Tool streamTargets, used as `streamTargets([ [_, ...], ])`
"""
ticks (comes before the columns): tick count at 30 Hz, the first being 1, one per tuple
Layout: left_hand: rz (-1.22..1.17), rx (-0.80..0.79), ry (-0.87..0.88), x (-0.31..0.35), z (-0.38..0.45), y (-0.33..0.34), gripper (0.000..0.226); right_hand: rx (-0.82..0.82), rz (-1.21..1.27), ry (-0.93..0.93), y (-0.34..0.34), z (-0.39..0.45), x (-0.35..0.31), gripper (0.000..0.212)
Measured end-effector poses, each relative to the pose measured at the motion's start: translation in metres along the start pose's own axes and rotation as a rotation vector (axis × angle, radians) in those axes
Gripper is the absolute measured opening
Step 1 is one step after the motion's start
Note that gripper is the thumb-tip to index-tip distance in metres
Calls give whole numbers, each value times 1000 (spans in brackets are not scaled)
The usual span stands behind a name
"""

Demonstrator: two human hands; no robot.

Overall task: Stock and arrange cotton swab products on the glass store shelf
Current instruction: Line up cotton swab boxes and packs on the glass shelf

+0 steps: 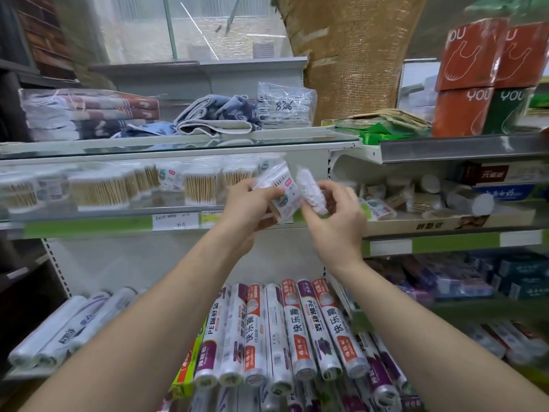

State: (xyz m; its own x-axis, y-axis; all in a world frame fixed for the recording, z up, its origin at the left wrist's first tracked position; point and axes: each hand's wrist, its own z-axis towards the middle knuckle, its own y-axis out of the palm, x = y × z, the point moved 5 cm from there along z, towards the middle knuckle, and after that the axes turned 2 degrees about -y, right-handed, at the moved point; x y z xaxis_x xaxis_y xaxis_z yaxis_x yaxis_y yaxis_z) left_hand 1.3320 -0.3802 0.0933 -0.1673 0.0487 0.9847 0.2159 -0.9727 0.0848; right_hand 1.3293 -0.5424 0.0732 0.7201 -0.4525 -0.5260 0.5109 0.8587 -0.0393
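Note:
My left hand (248,205) grips a clear bag of cotton swabs (282,188) with a printed label, held in front of the middle glass shelf (89,224). My right hand (335,215) pinches a second swab pack (310,190), its white tips facing me, right beside the first. Both packs hang in the air at the shelf's right end. Along that shelf stands a row of wooden-stick cotton swab packs (199,188).
Folded towels (89,114) and a bag marked 8306 (283,107) lie on the top glass shelf. Rolls of plastic wrap (297,331) fill the shelf below my arms. To the right, a carton tray (445,223) holds loose swab packs and tubs; orange and green bag rolls (487,75) stand above.

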Motion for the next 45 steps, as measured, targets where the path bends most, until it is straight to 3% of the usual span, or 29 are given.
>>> streamTargets([
  [7, -15, 10, -7, -1, -7, -30, 23, -464, -35, -9, 27, -2, -22, 51],
  [10, -28, 36, -32, -2, -9, -43, 25, -568, 26, 27, 30, 0, -27, 46],
  [13, -52, 46, -44, -3, -12, -49, 23, -604, -12, 68, 35, 1, -27, 36],
  [16, -46, 23, -20, -1, -18, -50, 18, -630, -60, 59, 41, 0, -28, 60],
  [20, -24, 36, 4, 1, -17, -54, 18, -609, -120, 68, 38, 7, -27, 44],
  [27, -65, 84, -34, 3, 5, -65, 14, -551, -117, 435, 38, 55, 13, 38],
  [31, -38, 81, -44, 4, 19, -61, 14, -487, 31, 673, 65, 87, 40, 52],
  [36, 25, 73, -59, 8, 38, -58, 14, -654, 50, 785, 121, 103, 69, 38],
  [39, 63, 36, -93, 6, 45, -57, 14, -652, 20, 742, 150, 117, 88, 34],
  [41, 99, 3, -114, 4, 47, -56, 14, -710, -23, 667, 164, 124, 95, 12],
  [45, 132, -26, -126, 5, 55, -56, 22, -805, -44, 615, 183, 128, 105, 15],
])
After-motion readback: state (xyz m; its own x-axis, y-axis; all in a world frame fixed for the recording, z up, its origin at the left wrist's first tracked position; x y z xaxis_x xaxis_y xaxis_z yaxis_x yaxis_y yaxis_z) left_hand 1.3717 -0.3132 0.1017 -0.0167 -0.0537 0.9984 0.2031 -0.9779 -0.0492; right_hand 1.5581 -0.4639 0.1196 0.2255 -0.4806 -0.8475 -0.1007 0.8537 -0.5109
